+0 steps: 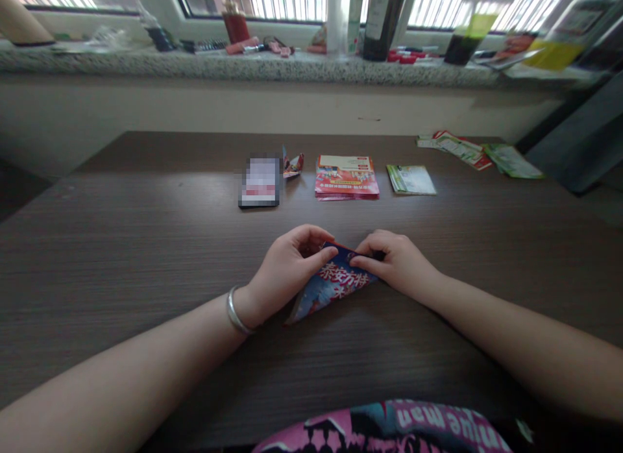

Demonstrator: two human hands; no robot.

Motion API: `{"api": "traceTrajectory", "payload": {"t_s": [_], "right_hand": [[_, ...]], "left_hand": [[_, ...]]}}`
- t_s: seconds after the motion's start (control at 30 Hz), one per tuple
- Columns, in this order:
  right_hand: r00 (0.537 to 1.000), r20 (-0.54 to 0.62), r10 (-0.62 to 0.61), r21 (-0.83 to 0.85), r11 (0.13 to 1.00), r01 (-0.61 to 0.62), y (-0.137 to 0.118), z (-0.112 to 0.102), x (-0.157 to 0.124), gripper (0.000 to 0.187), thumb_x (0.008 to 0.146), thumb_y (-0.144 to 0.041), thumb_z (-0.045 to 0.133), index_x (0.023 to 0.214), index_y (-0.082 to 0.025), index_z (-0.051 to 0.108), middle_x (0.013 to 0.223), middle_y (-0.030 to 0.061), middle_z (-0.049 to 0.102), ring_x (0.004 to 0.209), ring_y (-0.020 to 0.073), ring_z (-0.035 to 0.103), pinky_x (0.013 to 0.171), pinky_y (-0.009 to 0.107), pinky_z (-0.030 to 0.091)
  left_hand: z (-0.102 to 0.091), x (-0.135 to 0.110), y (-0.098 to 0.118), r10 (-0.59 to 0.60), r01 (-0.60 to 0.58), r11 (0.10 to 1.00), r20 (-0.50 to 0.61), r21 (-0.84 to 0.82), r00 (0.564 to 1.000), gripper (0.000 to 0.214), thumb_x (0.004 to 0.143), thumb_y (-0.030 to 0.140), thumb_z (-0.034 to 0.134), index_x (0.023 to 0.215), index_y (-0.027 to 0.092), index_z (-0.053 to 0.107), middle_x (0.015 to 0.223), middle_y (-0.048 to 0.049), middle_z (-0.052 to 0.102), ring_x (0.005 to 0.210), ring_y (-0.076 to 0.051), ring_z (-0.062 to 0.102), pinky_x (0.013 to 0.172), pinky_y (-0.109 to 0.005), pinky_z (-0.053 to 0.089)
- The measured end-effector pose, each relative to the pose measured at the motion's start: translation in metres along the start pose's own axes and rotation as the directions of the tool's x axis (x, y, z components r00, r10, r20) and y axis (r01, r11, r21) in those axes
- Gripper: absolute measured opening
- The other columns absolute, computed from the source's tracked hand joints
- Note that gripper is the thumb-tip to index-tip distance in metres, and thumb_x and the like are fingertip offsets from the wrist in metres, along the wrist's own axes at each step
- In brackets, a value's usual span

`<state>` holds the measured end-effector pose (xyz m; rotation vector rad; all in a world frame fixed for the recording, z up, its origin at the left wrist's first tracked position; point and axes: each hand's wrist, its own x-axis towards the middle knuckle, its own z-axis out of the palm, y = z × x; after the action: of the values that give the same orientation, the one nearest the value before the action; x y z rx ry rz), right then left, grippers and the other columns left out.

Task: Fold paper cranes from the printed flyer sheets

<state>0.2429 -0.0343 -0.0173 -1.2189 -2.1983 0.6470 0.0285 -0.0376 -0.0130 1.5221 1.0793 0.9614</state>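
Note:
Both hands hold a folded blue printed paper (335, 281) with white-and-red lettering, just above or on the brown table. My left hand (296, 261), with a silver bangle (234, 310) on its wrist, pinches the upper left edge between thumb and fingers. At the upper right, my right hand (392, 258) grips the same edge, its thumb on the front face. The paper is roughly triangular, its tip pointing down to the left. Its back side and some fingertips are hidden.
Farther back on the table (146, 258) lie a phone (260, 180), a small folded paper piece (293, 164), a stack of red leaflets (346, 178) and a stack of green-white cards (411, 180). More leaflets (462, 148) lie at the back right. Bottles and clutter line the granite windowsill (195, 65).

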Motion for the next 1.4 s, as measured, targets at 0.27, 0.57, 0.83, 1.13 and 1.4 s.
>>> {"api": "traceTrajectory", "payload": {"t_s": [0.27,0.57,0.83,1.13,1.4], "right_hand": [[1.000,-0.008,-0.002,-0.013,1.000,0.002,0.0023,0.0016,-0.0011,0.008,0.082,-0.026,0.067,0.082,-0.020,0.072,0.074,0.0016,0.068,0.072,0.0146,0.059,0.067,0.027,0.042],[0.990,0.028,0.135,0.163,0.977,-0.138,0.0032,0.0032,-0.0001,0.007,0.079,-0.027,0.068,0.079,-0.021,0.071,0.073,-0.0005,0.065,0.070,0.0137,0.057,0.067,0.027,0.043],[0.981,0.043,0.187,0.237,0.952,-0.192,0.0048,0.0042,0.0013,0.007,0.077,-0.027,0.069,0.079,-0.021,0.072,0.070,-0.0012,0.063,0.066,0.0130,0.054,0.063,0.026,0.042],[0.978,0.054,0.203,0.244,0.947,-0.211,0.0043,0.0036,0.0012,0.010,0.078,-0.030,0.068,0.081,-0.020,0.071,0.070,-0.0013,0.063,0.066,0.0125,0.053,0.063,0.026,0.041],[0.980,0.036,0.196,0.213,0.957,-0.199,0.0052,0.0044,0.0009,0.013,0.079,-0.033,0.068,0.081,-0.020,0.071,0.071,-0.0004,0.064,0.066,0.0132,0.054,0.062,0.027,0.041]], "left_hand": [[-0.0016,-0.0002,0.0000,-0.017,0.019,0.994,-0.023,0.104,1.000,0.017,0.078,0.031,0.071,0.080,0.016,0.065,0.074,0.0013,0.066,0.068,-0.011,0.060,0.063,-0.022,0.048],[-0.0036,0.0017,-0.0018,-0.017,0.023,0.982,-0.031,0.187,0.999,0.019,0.078,0.035,0.071,0.077,0.016,0.065,0.073,0.0009,0.065,0.067,-0.011,0.058,0.062,-0.023,0.046],[-0.0034,0.0018,-0.0068,-0.017,0.019,0.993,-0.013,0.113,1.000,0.020,0.077,0.033,0.071,0.088,0.017,0.065,0.076,0.0019,0.063,0.069,-0.011,0.058,0.063,-0.022,0.046],[-0.0034,0.0010,-0.0047,0.013,-0.013,0.997,-0.004,0.073,1.000,0.019,0.079,0.032,0.070,0.091,0.017,0.066,0.080,-0.0001,0.067,0.074,-0.012,0.061,0.068,-0.023,0.049],[-0.0046,0.0003,-0.0016,0.012,-0.010,0.991,-0.020,0.134,1.000,0.020,0.079,0.034,0.069,0.090,0.017,0.069,0.083,-0.0025,0.070,0.076,-0.015,0.065,0.071,-0.025,0.052]]}}
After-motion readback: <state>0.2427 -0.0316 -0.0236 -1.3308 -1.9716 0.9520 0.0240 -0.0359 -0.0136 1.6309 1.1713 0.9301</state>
